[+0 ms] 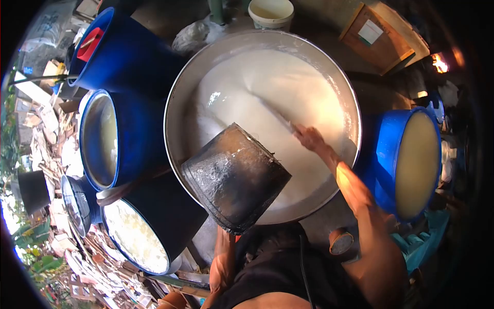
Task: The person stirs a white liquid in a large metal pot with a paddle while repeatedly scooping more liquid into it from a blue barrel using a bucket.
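Observation:
A large round metal vat (pixel 175 103) holds a milky white liquid (pixel 231 77). My right hand (pixel 310 139) is closed around a pale stick (pixel 272 109), whose far end dips into the liquid. Over the vat's near left side, a dark, scorched-looking bucket (pixel 234 177) is held tilted, with its opening turned away from my view. My left forearm (pixel 223 257) reaches up to the bucket's near edge; the bucket hides the fingers of that hand, which appears to support it.
Left of the vat stand blue barrels (pixel 131 56) and a dark barrel of whitish material (pixel 136 239). On the right is a blue barrel of yellowish liquid (pixel 417 165). A white bucket (pixel 271 13) and a wooden box (pixel 375 38) lie beyond; a small can (pixel 340 242) stands near me.

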### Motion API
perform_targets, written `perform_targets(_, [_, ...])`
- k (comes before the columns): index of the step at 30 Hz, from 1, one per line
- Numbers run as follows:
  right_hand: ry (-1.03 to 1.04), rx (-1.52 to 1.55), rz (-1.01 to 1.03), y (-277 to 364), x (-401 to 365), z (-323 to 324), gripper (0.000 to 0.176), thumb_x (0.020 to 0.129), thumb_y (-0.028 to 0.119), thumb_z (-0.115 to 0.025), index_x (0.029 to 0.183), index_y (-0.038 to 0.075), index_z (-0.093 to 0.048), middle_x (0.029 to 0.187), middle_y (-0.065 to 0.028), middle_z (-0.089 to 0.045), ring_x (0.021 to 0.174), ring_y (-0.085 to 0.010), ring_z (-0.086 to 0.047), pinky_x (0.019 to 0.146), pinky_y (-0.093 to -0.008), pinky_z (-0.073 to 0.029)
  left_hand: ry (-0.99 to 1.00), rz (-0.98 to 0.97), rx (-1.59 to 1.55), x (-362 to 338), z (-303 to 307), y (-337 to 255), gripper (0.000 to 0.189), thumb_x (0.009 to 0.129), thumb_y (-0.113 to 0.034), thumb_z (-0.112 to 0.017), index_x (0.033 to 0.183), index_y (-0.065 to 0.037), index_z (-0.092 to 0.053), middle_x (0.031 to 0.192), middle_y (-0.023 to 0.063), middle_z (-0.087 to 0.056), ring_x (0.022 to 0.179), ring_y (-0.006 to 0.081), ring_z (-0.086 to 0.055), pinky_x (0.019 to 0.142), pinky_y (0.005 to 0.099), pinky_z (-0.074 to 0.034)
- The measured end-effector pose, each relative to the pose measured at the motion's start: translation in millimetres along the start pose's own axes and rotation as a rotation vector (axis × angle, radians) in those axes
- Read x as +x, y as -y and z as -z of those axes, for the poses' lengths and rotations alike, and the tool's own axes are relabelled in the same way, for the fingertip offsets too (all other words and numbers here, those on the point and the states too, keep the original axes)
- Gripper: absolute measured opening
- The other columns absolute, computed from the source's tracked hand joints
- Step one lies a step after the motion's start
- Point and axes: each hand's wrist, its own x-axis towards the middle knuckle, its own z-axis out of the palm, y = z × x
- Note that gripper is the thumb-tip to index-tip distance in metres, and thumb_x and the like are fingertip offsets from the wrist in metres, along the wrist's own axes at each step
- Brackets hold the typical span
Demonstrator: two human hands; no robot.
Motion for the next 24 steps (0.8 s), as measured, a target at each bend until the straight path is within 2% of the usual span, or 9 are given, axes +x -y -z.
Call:
perform_targets(3, [0.115,0.022,-0.097,31.2,-57.4,14.2,0.023,0.099,0.027,-0.056,0.116,0.011,-0.058,0.075,-0.0195,-0.068,0.071,-0.0444,-0.067,0.066,-0.0561,-0.053,0.010,0.012,0.001,-2.3,0.7,-0.5,0.046,0.099,-0.034,-0.049,0.126,0.001,-0.060,0.117,0.0175,-0.067,0.101,0.0301,-0.066,0.087,0.0417,-0.056])
perform_targets(11, [0.382,-0.184,-0.020,53.4,-171.2,45.5,0.026,0.091,0.020,-0.062,0.112,0.006,-0.059,0.076,-0.0213,-0.068,0.075,-0.0416,-0.070,0.069,-0.0532,-0.055,0.022,0.004,0.022,-8.7,2.2,-3.0,0.044,0.099,-0.033,-0.050,0.126,0.001,-0.060,0.115,0.0168,-0.067,0.098,0.0284,-0.066,0.083,0.0396,-0.057])
perform_targets(13, [0.508,-0.340,-0.021,54.3,-179.1,63.3,0.027,0.087,0.018,-0.063,0.112,0.006,-0.063,0.078,-0.0230,-0.068,0.082,-0.0416,-0.070,0.074,-0.0522,-0.055,0.020,0.003,0.020,-12.9,4.0,-2.6,0.044,0.099,-0.033,-0.050,0.126,0.001,-0.060,0.114,0.0166,-0.067,0.097,0.0279,-0.067,0.082,0.0390,-0.057])
perform_targets(14, [0.591,-0.243,-0.070,79.3,-159.6,118.6,0.027,0.084,0.014,-0.060,0.109,0.005,-0.066,0.087,-0.0222,-0.071,0.088,-0.0411,-0.070,0.079,-0.0502,-0.055,0.024,-0.001,0.028,-13.1,4.0,-2.6,0.044,0.099,-0.032,-0.050,0.126,0.001,-0.060,0.114,0.0165,-0.067,0.097,0.0277,-0.067,0.082,0.0388,-0.057])
perform_targets(16, [0.604,-0.029,-0.158,86.6,-140.1,181.2,0.030,0.084,0.024,-0.066,0.109,0.008,-0.070,0.101,-0.0209,-0.071,0.100,-0.0394,-0.068,0.085,-0.0479,-0.054,0.014,-0.010,0.034,-16.9,6.2,-3.6,0.043,0.099,-0.032,-0.050,0.126,0.000,-0.060,0.113,0.0164,-0.067,0.096,0.0273,-0.067,0.081,0.0382,-0.057])
perform_targets(17, [0.515,0.187,-0.096,61.8,-140.7,179.9,0.032,0.085,0.024,-0.065,0.113,0.007,-0.069,0.104,-0.0204,-0.071,0.101,-0.0385,-0.068,0.086,-0.0467,-0.053,0.010,-0.018,0.037,-20.4,7.3,-4.4,0.043,0.099,-0.032,-0.050,0.126,0.000,-0.060,0.113,0.0163,-0.067,0.095,0.0270,-0.067,0.081,0.0380,-0.057])
perform_targets(19, [0.340,0.273,-0.157,68.3,-128.6,201.7,0.035,0.085,0.014,-0.068,0.117,0.003,-0.066,0.096,-0.0213,-0.071,0.093,-0.0339,-0.071,0.081,-0.0410,-0.054,-0.002,-0.045,0.059,-27.9,9.2,-7.7,0.042,0.099,-0.032,-0.050,0.126,0.000,-0.060,0.112,0.0161,-0.067,0.094,0.0266,-0.067,0.080,0.0374,-0.057])
perform_targets(21, [0.170,0.170,-0.260,59.5,-106.6,194.0,0.028,0.090,0.018,-0.066,0.114,0.003,-0.064,0.077,-0.0136,-0.068,0.069,-0.0253,-0.067,0.065,-0.0373,-0.053,-0.008,-0.074,0.079,-33.5,9.5,-14.4,0.042,0.099,-0.031,-0.050,0.126,0.000,-0.060,0.112,0.0159,-0.067,0.093,0.0262,-0.067,0.079,0.0369,-0.057])
perform_targets(24, [-0.077,0.401,-0.449,48.5,-51.9,165.0,0.019,0.095,0.021,-0.063,0.106,0.006,-0.062,0.065,-0.0030,-0.058,0.052,-0.0124,-0.055,0.048,-0.0313,-0.045,-0.049,-0.165,0.203,-49.0,5.0,-33.6,0.041,0.100,-0.031,-0.050,0.126,0.000,-0.060,0.111,0.0157,-0.067,0.092,0.0255,-0.067,0.077,0.0361,-0.058])
